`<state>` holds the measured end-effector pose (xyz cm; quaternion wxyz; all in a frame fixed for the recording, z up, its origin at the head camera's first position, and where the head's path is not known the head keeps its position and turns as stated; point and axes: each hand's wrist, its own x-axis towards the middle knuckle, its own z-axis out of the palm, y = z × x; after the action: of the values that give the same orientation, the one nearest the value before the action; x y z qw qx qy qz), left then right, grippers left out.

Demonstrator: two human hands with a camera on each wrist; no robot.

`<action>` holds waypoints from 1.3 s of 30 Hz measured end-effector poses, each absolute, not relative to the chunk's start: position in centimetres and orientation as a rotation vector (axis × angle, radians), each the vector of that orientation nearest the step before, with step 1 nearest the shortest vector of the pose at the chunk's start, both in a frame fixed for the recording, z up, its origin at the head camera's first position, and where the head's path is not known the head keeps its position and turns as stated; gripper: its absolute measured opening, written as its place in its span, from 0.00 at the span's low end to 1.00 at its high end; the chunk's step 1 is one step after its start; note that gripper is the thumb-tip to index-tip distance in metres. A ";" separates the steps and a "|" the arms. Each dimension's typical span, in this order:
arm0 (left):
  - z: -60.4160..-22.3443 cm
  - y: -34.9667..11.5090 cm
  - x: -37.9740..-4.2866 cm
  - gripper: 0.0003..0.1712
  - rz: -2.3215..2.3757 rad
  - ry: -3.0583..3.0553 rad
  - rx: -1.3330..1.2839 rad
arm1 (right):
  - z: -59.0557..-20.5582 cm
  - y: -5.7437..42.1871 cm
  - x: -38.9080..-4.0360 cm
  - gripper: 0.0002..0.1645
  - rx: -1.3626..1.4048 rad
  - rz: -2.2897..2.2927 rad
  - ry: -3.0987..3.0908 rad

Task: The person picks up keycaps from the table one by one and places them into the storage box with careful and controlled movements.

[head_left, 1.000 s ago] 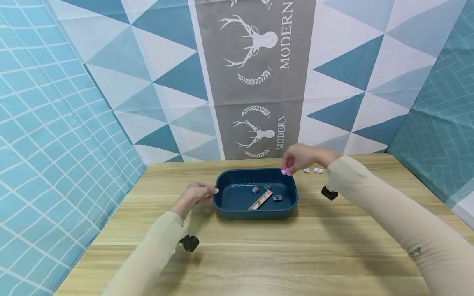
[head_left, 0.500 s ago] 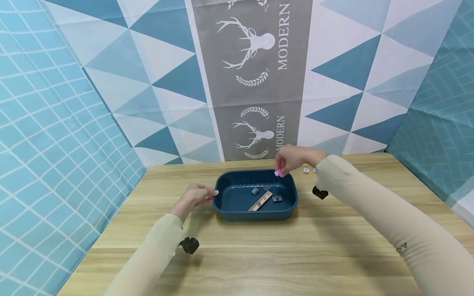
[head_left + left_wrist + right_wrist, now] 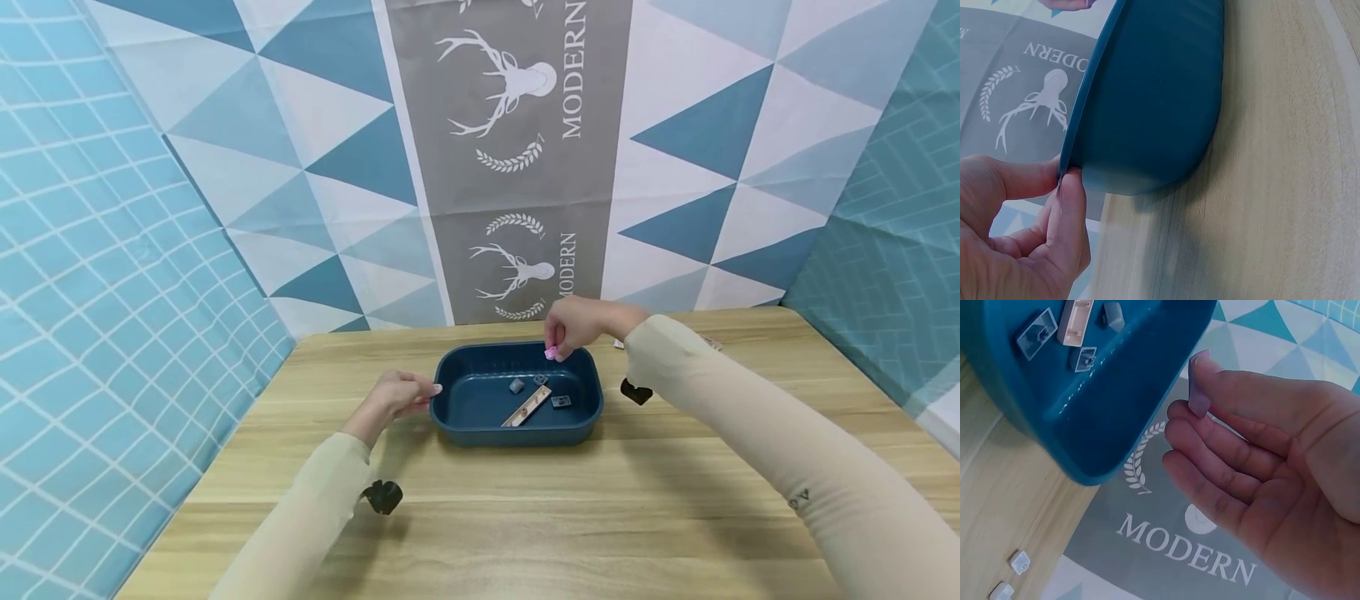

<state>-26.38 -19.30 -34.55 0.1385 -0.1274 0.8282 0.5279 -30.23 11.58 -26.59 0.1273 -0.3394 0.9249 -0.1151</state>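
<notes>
A dark blue basin (image 3: 517,437) stands on the table, with its left rim pinched between the thumb and fingers of my left hand (image 3: 400,392). My right hand (image 3: 581,322) is above the basin's far right part and pinches a pink keycap (image 3: 551,353) between thumb and fingertips. Inside the basin lies a long pale pink keycap (image 3: 1075,322), slanted across the floor. Around it are a wider grey keycap (image 3: 561,402), a small grey keycap (image 3: 1085,359) and another grey keycap (image 3: 1114,317). The left wrist view shows the basin's outer wall (image 3: 1147,94) and the pinched rim.
Two small light keycaps, one nearer the basin (image 3: 1020,562) and one farther off (image 3: 1002,591), lie on the wooden table (image 3: 480,517) to the right. The right sleeve (image 3: 697,367) partly hides that area in the head view. A patterned cloth (image 3: 517,183) hangs behind.
My right hand has moved left, from the basin's far right corner to over its inside, still holding the pink keycap. The left hand stays at the rim.
</notes>
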 end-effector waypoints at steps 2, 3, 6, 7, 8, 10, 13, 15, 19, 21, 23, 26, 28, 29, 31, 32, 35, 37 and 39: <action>-34.6 -19.3 -26.4 0.20 1.534 2.390 -0.368 | -26.5 11.2 -30.2 0.04 -0.980 -0.327 2.692; -34.6 -19.3 -26.4 0.20 1.536 2.387 -0.363 | -26.5 11.0 -30.2 0.04 -0.983 -0.321 2.691; -34.6 -19.3 -26.4 0.20 1.536 2.384 -0.362 | -26.7 10.3 -30.2 0.04 -0.994 -0.300 2.683; -34.5 -19.2 -26.4 0.20 1.534 2.383 -0.364 | -26.7 10.1 -30.3 0.04 -0.998 -0.295 2.680; -34.5 -19.2 -26.4 0.20 1.530 2.384 -0.363 | -26.8 10.0 -30.3 0.04 -1.005 -0.290 2.676; -34.6 -19.2 -26.4 0.20 1.523 2.389 -0.360 | -26.8 9.6 -30.3 0.04 -0.999 -0.287 2.671; -34.5 -19.2 -26.5 0.20 1.525 2.389 -0.358 | -26.9 9.1 -30.4 0.04 -1.007 -0.285 2.674; -34.5 -19.2 -26.5 0.19 1.528 2.390 -0.357 | -26.9 8.7 -30.4 0.04 -1.011 -0.279 2.675; -34.6 -19.2 -26.6 0.19 1.534 2.384 -0.365 | -26.9 7.8 -30.3 0.04 -1.019 -0.272 2.671; -34.6 -19.3 -26.6 0.20 1.537 2.381 -0.365 | -27.0 7.3 -30.2 0.04 -1.020 -0.276 2.669; -34.7 -19.3 -26.6 0.20 1.538 2.380 -0.365 | -27.1 6.8 -30.1 0.04 -1.027 -0.287 2.664; -34.7 -19.4 -26.5 0.20 1.537 2.382 -0.368 | -27.3 6.2 -30.0 0.04 -1.038 -0.302 2.657; -34.7 -19.4 -26.5 0.19 1.534 2.385 -0.373 | -27.4 5.8 -30.0 0.03 -1.051 -0.313 2.650; -34.7 -19.5 -26.5 0.19 1.533 2.386 -0.378 | -27.4 5.7 -30.0 0.03 -1.056 -0.316 2.648; -34.7 -19.5 -26.5 0.19 1.533 2.384 -0.375 | -27.5 5.5 -29.9 0.05 -1.070 -0.314 2.655; -34.7 -19.5 -26.5 0.19 1.529 2.385 -0.377 | -27.5 5.5 -29.9 0.06 -1.077 -0.311 2.659; -34.7 -19.5 -26.5 0.20 1.526 2.386 -0.376 | -27.4 5.6 -29.9 0.09 -1.086 -0.305 2.670; -34.7 -19.4 -26.4 0.19 1.520 2.390 -0.372 | -27.3 5.8 -29.8 0.10 -1.090 -0.303 2.672; -34.6 -19.4 -26.3 0.19 1.519 2.393 -0.370 | -27.2 6.1 -29.8 0.10 -1.086 -0.310 2.670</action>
<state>-26.33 -19.45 -34.64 0.1411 -0.1282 0.8288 0.5260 -29.82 6.10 -27.18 0.1210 -0.3719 0.9142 -0.1062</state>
